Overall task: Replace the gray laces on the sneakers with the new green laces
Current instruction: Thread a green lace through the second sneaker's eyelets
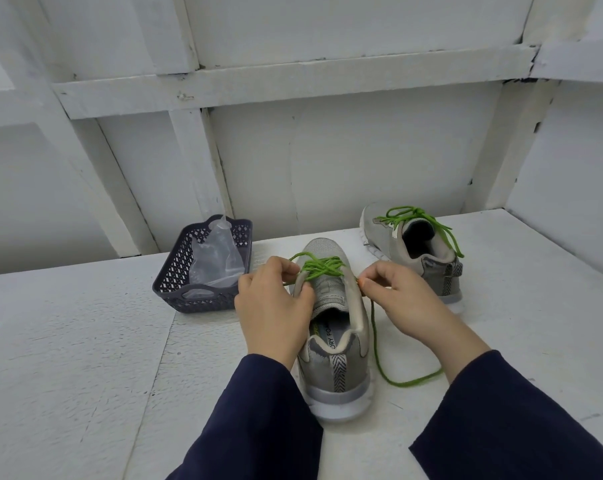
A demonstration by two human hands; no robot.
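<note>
A gray sneaker (pixel 331 344) stands in front of me with its heel toward me, and a green lace (pixel 321 266) crisscrosses its eyelets. My left hand (pixel 276 306) grips the shoe's left eyelet edge and pinches a loop of the lace. My right hand (pixel 400 296) pinches the lace end at the shoe's right edge; the loose lace (pixel 397 377) trails in a curve on the table under my right wrist. A second gray sneaker (pixel 414 247) with tied green laces (pixel 414 216) stands at the back right.
A dark perforated plastic basket (pixel 175 282) holding a clear plastic bag (pixel 217 258) sits at the left of the near shoe. The white table (pixel 85 341) ends at a white panelled wall behind; a side wall rises on the right.
</note>
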